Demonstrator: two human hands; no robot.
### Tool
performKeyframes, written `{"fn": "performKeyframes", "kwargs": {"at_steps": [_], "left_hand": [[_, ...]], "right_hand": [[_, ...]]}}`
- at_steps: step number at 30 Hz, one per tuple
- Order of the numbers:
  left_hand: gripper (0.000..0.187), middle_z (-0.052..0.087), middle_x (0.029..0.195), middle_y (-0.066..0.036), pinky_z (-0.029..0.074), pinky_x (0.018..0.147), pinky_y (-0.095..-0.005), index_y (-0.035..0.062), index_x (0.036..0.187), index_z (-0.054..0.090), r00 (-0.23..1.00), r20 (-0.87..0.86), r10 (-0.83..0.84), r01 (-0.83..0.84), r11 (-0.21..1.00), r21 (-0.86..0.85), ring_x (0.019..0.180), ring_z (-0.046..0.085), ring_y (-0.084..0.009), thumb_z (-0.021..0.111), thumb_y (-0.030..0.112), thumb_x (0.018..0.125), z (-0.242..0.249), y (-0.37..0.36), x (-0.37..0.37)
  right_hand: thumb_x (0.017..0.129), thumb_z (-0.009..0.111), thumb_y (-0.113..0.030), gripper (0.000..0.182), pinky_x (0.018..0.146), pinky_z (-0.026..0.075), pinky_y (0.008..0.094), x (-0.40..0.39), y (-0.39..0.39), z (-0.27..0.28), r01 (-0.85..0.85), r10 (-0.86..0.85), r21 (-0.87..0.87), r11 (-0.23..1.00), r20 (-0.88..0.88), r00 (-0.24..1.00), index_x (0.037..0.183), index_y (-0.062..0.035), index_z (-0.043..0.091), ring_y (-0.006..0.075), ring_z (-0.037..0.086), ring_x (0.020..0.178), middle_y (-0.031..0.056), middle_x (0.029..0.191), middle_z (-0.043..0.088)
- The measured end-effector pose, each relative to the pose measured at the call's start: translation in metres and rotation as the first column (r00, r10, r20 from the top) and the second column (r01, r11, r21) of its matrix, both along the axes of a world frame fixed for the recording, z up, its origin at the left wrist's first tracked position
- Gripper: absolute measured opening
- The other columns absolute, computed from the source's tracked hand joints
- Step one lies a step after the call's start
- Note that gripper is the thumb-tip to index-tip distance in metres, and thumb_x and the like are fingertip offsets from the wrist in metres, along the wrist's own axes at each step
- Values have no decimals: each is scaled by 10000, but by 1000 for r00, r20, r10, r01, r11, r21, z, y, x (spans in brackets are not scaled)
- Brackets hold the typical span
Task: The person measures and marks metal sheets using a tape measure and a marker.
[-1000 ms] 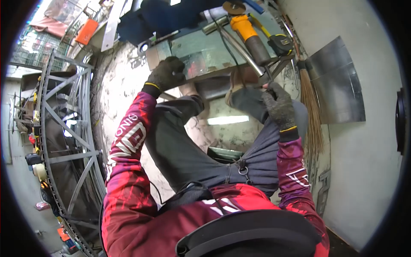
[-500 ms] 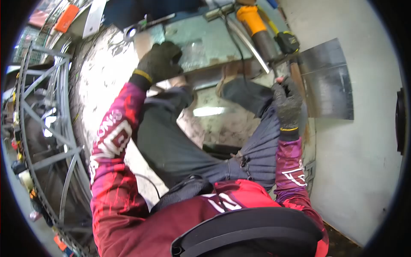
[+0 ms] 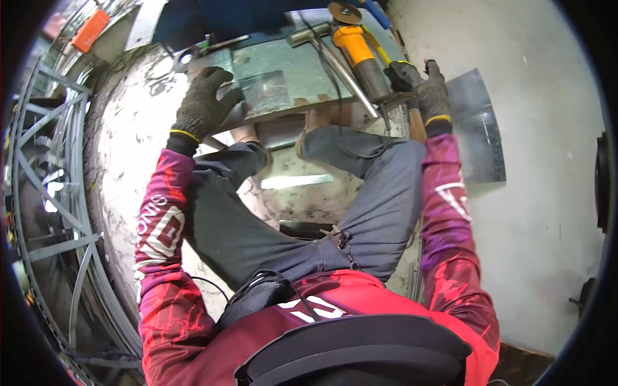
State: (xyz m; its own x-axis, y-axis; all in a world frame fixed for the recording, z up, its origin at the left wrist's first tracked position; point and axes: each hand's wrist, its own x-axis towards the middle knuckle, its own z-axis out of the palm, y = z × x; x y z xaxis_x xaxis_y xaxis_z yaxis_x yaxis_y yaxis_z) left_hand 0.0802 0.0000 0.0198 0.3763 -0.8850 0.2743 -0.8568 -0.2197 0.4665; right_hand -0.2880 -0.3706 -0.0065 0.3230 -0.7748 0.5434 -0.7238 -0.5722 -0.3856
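Observation:
My left hand (image 3: 207,106), in a dark glove with a yellow band, is at the left end of a greenish, shiny plate (image 3: 283,55). Its fingers are apart and hold nothing. On the right, my right hand (image 3: 428,90), gloved alike, reaches beside a black and yellow tape measure (image 3: 398,77); its fingers look spread, and one points up. Whether it touches the tape measure is unclear. An orange angle grinder (image 3: 353,44) with a brown disc (image 3: 344,12) and a hammer (image 3: 340,69) lie on the plate's right part.
A dark metal sheet (image 3: 479,125) lies to the right by the pale wall (image 3: 541,193). Below my right hand is a brush or wooden handle (image 3: 416,124). Grey metal frames (image 3: 61,186) stand at the left. Cables cross the plate near the hammer.
The view has shifted, and the plate and tools appear lower and further left. My right hand has moved forward to the tape measure. My left hand's fingers are more spread.

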Motion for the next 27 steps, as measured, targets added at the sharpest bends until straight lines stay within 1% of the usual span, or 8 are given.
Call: {"fn": "performKeyframes", "kwargs": {"at_steps": [2, 6, 10, 12, 15, 20, 25, 27], "left_hand": [[362, 650, 1262, -171, 525, 995, -435, 25, 1202, 688, 997, 28, -69, 69, 998, 17, 1165, 654, -342, 789, 229, 922, 16, 14, -13], [279, 683, 1159, -146, 539, 936, -399, 3, 1121, 711, 961, -258, 96, -102, 995, -8, 1075, 683, -306, 785, 178, 917, 5, 35, -25], [243, 696, 1074, -145, 545, 899, -393, -13, 1081, 716, 970, -244, 23, -46, 995, -90, 991, 695, -287, 761, 171, 929, 1, 37, -16], [232, 697, 1038, -143, 550, 878, -390, -25, 1069, 714, 966, -253, 49, -77, 992, -103, 961, 697, -283, 749, 160, 933, -5, 44, -11], [221, 694, 1027, -138, 560, 874, -378, -31, 1081, 716, 936, -350, 23, -68, 991, -114, 955, 703, -269, 742, 137, 941, -8, 63, -4], [378, 752, 1124, -92, 555, 935, -338, 8, 1258, 695, 774, -628, 77, -89, 996, 13, 993, 687, -165, 652, 320, 1049, -5, 47, 7], [571, 706, 1238, -102, 591, 903, -350, 77, 1385, 625, 95, -994, -46, 8, 999, -45, 944, 711, -191, 550, 547, 1069, 10, 30, 5], [567, 701, 1226, -107, 594, 868, -333, 86, 1388, 626, 79, -997, 21, 13, 1000, 23, 923, 714, -190, 559, 545, 1063, 17, 34, 5]], "right_hand": [[775, 828, -495, 851, 965, 565, 427, 14, -38, -14, -228, 95, 691, 686, 225, 970, 1406, 10, 562, 349, 719, 1119, 255, 1197, 718], [655, 889, -514, 985, 1003, 553, 403, 35, -24, 20, 31, 219, 574, 818, -360, 907, 1425, 3, 559, 336, 715, 1145, 239, 1239, 718], [655, 883, -485, 855, 962, 567, 396, 39, -1, 50, 212, 58, 710, 671, -335, 940, 1321, -9, 634, 333, 716, 1101, 231, 1221, 721], [762, 827, -443, 582, 741, 602, 410, -21, -57, -4, -182, 367, 578, 796, -221, 904, 1112, -9, 660, 281, 699, 841, 193, 1118, 671], [770, 874, -252, 715, 738, 596, 302, -59, 27, 38, -214, -38, 680, 701, 335, 941, 1308, 2, 477, 205, 651, 941, 126, 1062, 617], [685, 915, -153, 793, 831, 572, 378, -34, 108, 69, -333, 351, 245, 910, -32, 936, 1314, -44, 444, 246, 631, 1002, 130, 1167, 565], [674, 871, -91, 681, 920, 534, 446, 81, 166, 64, -748, 747, -18, 663, -48, 663, 1288, -86, 578, 378, 604, 1094, 160, 1168, 576], [690, 864, -88, 624, 920, 534, 455, 108, 169, 44, -756, 748, -25, 654, -125, 651, 1257, -96, 603, 384, 604, 1097, 158, 1161, 581]]}}
